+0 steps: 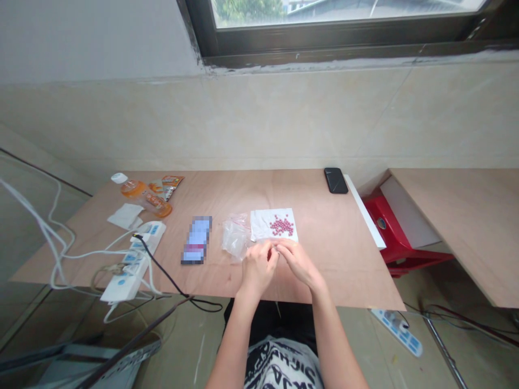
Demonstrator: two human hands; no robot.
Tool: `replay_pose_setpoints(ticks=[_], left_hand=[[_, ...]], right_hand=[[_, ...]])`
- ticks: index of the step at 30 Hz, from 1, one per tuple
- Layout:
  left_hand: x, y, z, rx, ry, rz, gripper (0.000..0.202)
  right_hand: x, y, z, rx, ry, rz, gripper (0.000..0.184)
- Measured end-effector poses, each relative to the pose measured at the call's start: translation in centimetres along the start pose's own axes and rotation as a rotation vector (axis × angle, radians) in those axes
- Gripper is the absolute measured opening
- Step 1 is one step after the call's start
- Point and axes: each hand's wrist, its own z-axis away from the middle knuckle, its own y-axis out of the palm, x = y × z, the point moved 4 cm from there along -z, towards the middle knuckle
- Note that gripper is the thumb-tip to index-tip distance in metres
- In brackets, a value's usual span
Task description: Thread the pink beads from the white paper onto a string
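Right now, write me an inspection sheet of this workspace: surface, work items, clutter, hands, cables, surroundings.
Surface: wood-look table.
Work items: pink beads on a white sheet; clear bag to its left.
Clutter: bottle, wrapper, tissue, lit phone, dark phone.
Hands: left hand and right hand close together by the sheet's near edge; anything pinched is too small to tell.
Cables: white cable and black cable at the power strip, left.
Surroundings: window and wall beyond; second table right.

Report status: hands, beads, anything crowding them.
Left hand and right hand together, grip unclear. Pink beads loose on white sheet. Plastic bag close beside left hand.
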Motion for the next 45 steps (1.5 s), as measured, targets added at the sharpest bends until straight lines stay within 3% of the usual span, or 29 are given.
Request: replay_pose_setpoints(ticks=[3,6,9,12,14,19,24,26,31,39,45], left_hand=[[-1.0,0.6,0.2,0.008,0.121,-0.014,0.018],[-1.5,1.0,0.4,0.021,0.135,0.034,0.018],[-1.1,0.6,0.4,-0.035,0.083,0.114,0.018],[0.7,-0.3,0.3,-0.203,-0.067,0.23,0.019],[2.0,-0.5,0.1,-0.24,-0.173,0.381,0.025],[2.8,0.0,-0.2,-0.1,-0.313,0.805,0.036],[2.2,-0.5,-0.1,-0.172,-0.322,0.746,0.031],[2.6,-0.3,0.0,-0.19,-0.351,0.715,0.031],[3.3,1.1,0.0,0.002,-0.386,0.921,0.044],[2.4,-0.5,-0.2,-0.004,-0.359,0.945,0.042],[1.8,-1.0,-0.2,-0.079,-0.348,0.904,0.035]], right_hand=[[0.0,0.6,-0.1,0.062,0.084,-0.156,0.041],[-0.8,0.2,-0.4,-0.09,0.165,-0.238,0.043],[-2.0,-0.6,-0.4,-0.245,0.245,-0.36,0.038],[-3.0,-1.1,-0.2,-0.346,0.31,-0.581,0.036],[-3.6,-1.0,-0.2,-0.356,0.324,-0.776,0.036],[-5.3,0.8,-0.3,-0.345,0.404,-1.18,0.03],[-6.1,3.2,-0.5,-0.242,0.533,-1.42,0.029],[-6.1,3.6,-0.6,-0.228,0.523,-1.468,0.028],[-6.6,3.6,-0.6,-0.238,0.513,-1.476,0.027],[-7.1,4.0,-0.5,-0.208,0.528,-1.501,0.03],[-6.9,5.2,-0.7,-0.154,0.537,-1.557,0.025]])
